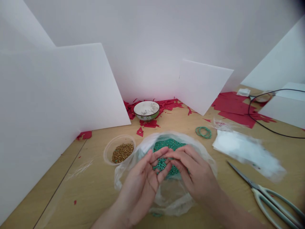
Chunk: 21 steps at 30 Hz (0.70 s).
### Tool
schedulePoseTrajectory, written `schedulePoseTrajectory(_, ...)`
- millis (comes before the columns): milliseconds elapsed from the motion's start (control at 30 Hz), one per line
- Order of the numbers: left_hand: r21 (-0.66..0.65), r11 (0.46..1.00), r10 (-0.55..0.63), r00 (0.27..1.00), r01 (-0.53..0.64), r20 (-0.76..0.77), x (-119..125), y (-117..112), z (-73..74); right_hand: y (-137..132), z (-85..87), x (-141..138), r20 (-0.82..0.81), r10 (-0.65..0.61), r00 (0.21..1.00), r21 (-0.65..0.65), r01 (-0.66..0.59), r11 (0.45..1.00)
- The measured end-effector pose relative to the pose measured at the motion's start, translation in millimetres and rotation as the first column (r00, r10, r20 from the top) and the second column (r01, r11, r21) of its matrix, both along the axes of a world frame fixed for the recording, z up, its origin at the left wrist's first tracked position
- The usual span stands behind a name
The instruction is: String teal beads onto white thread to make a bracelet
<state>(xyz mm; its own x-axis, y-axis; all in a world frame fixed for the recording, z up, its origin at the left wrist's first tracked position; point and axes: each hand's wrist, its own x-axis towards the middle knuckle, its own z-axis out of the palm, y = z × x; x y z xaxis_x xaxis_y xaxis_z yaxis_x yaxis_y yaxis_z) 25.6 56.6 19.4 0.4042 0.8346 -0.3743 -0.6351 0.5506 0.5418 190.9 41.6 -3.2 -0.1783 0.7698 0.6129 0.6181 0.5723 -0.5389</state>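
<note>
My left hand (140, 181) and my right hand (194, 171) curve toward each other above a clear plastic bag (170, 200). A clump of small teal beads (161, 164) sits between them, cupped in my left fingers, with my right fingertips closed against it. More teal beads (169, 144) lie in the bag behind my hands. My hands and wrists hide much of the bag's contents. A few stray beads (156, 215) show at the bag's near edge.
Around the bag on the wooden table lie a plastic tub of golden-brown beads (122, 152), green bead loops (203, 132), a white plastic sheet (247, 152) and pale green-handled scissors (269, 200). Further back are a ceramic bowl (146, 109), red paper scraps (235, 108) and white boards (59, 95).
</note>
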Motion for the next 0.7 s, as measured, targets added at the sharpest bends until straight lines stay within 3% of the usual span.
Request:
schedulePoseTrajectory(200,0.022,1.0,-0.014,1.0,0.014,0.001,-1.6,1.1,1.1,0.2,-2.9,1.6,0.096,0.0,0.995,0.106,-0.01,0.994)
schedulePoseTrajectory(700,0.03,0.999,-0.019,0.999,0.02,-0.033,2.1,-1.3,-0.6,-3.6,-8.9,0.4,0.194,-0.045,0.98,0.099,0.026,0.995)
